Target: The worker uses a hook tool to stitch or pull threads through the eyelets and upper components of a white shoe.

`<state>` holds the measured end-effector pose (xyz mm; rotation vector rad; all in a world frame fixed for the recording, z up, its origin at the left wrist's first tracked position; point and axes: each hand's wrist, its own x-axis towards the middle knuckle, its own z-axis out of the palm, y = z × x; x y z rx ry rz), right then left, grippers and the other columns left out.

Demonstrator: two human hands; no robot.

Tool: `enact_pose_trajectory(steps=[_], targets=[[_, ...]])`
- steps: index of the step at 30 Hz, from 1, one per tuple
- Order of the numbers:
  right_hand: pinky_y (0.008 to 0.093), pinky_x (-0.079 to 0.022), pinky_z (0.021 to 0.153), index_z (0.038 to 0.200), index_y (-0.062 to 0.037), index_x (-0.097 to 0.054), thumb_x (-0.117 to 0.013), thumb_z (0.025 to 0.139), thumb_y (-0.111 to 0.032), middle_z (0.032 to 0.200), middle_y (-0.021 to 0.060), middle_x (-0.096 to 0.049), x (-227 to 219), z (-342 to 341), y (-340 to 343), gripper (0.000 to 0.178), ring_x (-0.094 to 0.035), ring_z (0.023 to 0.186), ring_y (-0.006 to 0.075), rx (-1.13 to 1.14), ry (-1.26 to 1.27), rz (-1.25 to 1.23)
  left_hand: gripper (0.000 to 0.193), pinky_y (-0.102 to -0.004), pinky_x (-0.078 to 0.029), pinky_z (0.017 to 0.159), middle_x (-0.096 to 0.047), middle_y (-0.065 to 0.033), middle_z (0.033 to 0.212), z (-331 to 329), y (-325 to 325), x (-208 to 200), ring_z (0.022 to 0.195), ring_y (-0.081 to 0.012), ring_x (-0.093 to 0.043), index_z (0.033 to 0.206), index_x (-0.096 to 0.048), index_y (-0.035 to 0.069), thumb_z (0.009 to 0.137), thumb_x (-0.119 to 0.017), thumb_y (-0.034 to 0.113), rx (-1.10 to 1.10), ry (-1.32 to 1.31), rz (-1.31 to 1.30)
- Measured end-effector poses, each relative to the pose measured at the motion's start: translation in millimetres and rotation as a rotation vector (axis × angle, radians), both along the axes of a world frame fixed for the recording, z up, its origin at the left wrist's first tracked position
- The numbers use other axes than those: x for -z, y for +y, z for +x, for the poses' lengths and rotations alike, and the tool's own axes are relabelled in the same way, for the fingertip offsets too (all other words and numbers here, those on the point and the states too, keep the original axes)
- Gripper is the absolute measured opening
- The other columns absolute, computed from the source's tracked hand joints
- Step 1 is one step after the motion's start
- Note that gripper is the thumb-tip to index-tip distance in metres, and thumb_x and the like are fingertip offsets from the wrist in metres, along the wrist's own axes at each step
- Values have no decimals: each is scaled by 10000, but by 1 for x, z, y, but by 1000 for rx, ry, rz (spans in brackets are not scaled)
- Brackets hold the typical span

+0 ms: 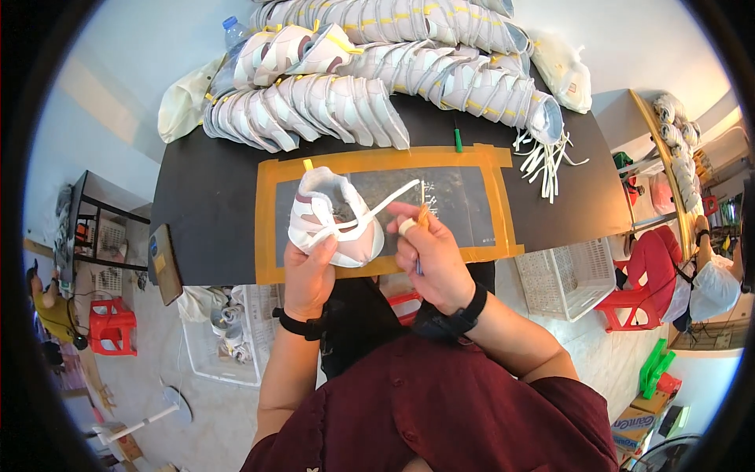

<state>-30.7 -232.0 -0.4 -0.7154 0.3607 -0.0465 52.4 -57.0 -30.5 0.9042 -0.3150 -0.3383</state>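
Observation:
My left hand (309, 275) is closed on the lower edge of a small white and pale pink shoe upper (358, 244), thumb on top. A yellow pull tab (308, 165) stands up at its heel. From its front a flat white lace (393, 197) slants up to the right, its far end by a thin metal shaft (423, 191). My right hand (431, 256) is closed around the orange handle (425, 216) of this slim tool, the shaft pointing up. A pale wrap sits on one finger. Whether the lace touches the tool I cannot tell.
Long rows of nested shoe uppers (307, 114) lie across the back of the dark table (204, 189). Loose white laces (550, 165) hang at the right. A green-handled tool (458, 140) lies behind the taped mat (503, 197). A phone (164, 263) rests at the left edge.

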Motion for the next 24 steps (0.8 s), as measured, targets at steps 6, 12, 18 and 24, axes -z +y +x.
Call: enact_pose_trajectory(steps=[6,12,18,24], targets=[[204,-354,528,1238,-54,-562,-514,977,-57,919,20,-586,-4,18,9,265,-420,587,39,138,-44,185,351,-330,-444,987,-627,-53,1180,1,3,4,1093,-156,-593,1245,-564,25,900,-618,-6,7,26,1],[207,-384,548,1164,-52,-597,-543,995,-115,835,-6,-573,-17,17,25,188,-426,600,22,15,-223,-289,380,-318,-466,959,-616,-45,1203,-1,-1,4,1096,-144,-590,1277,-544,20,904,-592,-35,29,57,-14],[206,-455,522,1043,-54,-620,-628,959,-112,852,-11,-622,-32,12,26,103,-538,620,36,-117,-234,-859,365,-312,-479,939,-625,-54,1189,2,3,8,1084,-150,-599,1264,-550,17,905,-596,-33,88,47,26],[256,-534,596,1042,-62,-615,-683,874,-41,820,17,-654,-49,-7,12,182,-663,681,103,-212,-381,-1113,345,-322,-477,943,-625,-53,1194,-1,5,8,1091,-154,-598,1247,-558,19,908,-608,-19,85,29,-26]])
